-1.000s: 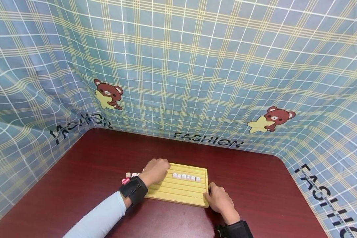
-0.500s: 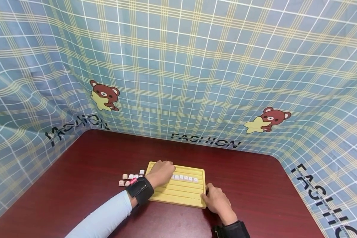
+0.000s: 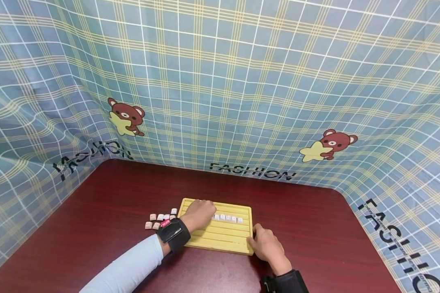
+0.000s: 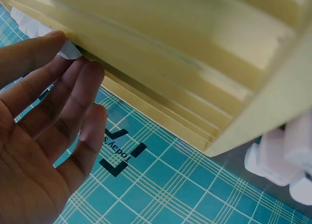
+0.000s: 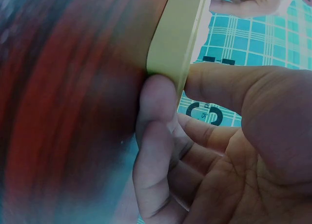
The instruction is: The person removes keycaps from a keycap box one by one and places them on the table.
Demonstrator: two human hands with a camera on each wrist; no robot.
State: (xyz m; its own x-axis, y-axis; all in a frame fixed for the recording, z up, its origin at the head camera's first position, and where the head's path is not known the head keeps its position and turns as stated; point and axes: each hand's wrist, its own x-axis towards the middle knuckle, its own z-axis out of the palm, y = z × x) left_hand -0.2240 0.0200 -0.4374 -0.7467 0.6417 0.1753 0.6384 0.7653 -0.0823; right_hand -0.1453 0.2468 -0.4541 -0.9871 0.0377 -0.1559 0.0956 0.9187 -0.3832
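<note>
A yellow ridged tray (image 3: 220, 238) lies on the table, holding a row of white keycaps (image 3: 228, 218) along one of its grooves. My left hand (image 3: 199, 214) is over the tray at the left end of that row. In the left wrist view, its thumb and fingertips pinch a white keycap (image 4: 70, 51), right beside other keycaps (image 4: 29, 25) in line. My right hand (image 3: 267, 244) grips the tray's right edge near the front corner. The right wrist view shows the thumb on the inner side of the tray's wall (image 5: 170, 43) and curled fingers outside.
Left of the tray, several loose keycaps (image 3: 153, 217) lie on the dark red table (image 3: 132, 187), some near the black left wrist strap (image 3: 174, 235). A blue plaid cloth (image 3: 220, 101) with printed bears hangs behind the table and along both sides.
My left hand has moved right across the tray to the left end of the keycap row, and more loose keycaps show behind it. The right hand keeps its hold on the tray edge.
</note>
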